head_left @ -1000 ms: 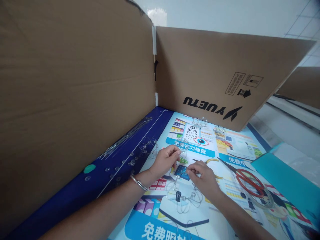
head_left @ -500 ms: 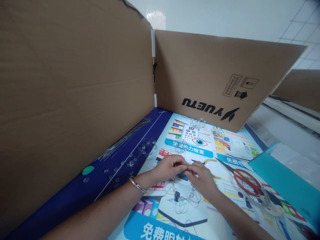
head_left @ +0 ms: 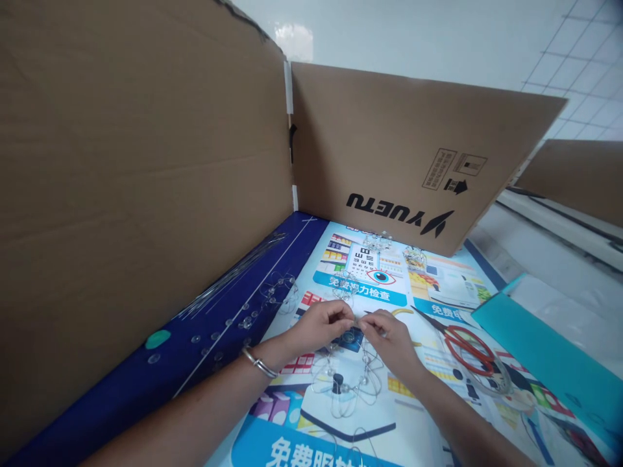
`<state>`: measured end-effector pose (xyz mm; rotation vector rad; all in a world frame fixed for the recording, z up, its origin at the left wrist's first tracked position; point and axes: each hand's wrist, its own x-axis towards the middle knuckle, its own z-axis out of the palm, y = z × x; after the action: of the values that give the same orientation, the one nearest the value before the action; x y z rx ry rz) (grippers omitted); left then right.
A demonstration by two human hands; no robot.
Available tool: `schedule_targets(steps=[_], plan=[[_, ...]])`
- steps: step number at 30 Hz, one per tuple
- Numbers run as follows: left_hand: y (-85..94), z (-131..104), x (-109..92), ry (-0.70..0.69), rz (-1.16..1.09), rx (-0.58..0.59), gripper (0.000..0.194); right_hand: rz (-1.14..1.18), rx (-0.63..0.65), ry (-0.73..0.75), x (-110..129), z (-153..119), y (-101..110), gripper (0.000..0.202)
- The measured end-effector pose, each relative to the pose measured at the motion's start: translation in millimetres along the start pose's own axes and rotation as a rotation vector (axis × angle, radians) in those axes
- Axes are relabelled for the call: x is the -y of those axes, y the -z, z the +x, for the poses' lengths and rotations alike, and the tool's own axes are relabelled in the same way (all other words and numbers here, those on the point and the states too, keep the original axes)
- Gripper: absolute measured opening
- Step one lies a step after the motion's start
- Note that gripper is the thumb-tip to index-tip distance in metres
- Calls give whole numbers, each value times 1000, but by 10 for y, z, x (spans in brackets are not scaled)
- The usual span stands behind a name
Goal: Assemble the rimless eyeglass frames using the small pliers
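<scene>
My left hand [head_left: 322, 323], with a silver bangle on the wrist, pinches at the top of a beaded wire piece [head_left: 361, 389]. My right hand [head_left: 392, 338] pinches at the same spot, its fingertips almost meeting the left ones. Below the hands the piece hangs or lies as a ring of thin wire loops with clear beads; I cannot tell which. The exact bit between the fingertips is too small to see. Partly behind the right hand lie pliers with yellow handles [head_left: 403, 312]. Scissors with red handles [head_left: 468, 350] lie further right.
Clear beads [head_left: 247, 322], a green lump [head_left: 158, 339] and straight wires [head_left: 228, 275] lie on the left. More beaded wire pieces [head_left: 283, 289] lie about, some by the cardboard wall [head_left: 379, 143]. A clear ring-shaped item [head_left: 503, 383] and teal folder [head_left: 545, 350] are right.
The whole view has shifted slightly, so things appear further left. My fingertips have drawn a little apart at the wire; both hands keep their pinch.
</scene>
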<state>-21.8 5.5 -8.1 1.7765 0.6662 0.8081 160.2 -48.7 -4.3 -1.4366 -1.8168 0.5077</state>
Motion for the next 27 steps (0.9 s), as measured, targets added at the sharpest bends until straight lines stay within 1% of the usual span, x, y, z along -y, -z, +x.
schedule_targets(steps=[6,8,10,11,16,18,21,24,27], plan=[[0,1,41,-6,10,5,8,-11,3,6,1,13,7,14],[-2,1,51,-13,23,3,8,-30,-1,20,41,19,49,13],[0,1,45,-18,21,1,7,-71,21,61,135,23,121,12],[3,-1,35,-19,16,2,7,-104,47,90,202,22,166,11],[16,-13,-21,-34,32,2,6,-356,384,229,613,-65,389,14],[11,-16,-22,-28,41,-8,7,-439,491,266,706,-152,444,17],[1,-17,-5,-13,62,-20,7,-534,590,279,706,-315,498,18],[2,-23,5,-8,100,-15,8,-589,636,249,639,-469,548,19],[12,-27,12,-34,134,-27,9,-587,660,179,632,-588,581,17]])
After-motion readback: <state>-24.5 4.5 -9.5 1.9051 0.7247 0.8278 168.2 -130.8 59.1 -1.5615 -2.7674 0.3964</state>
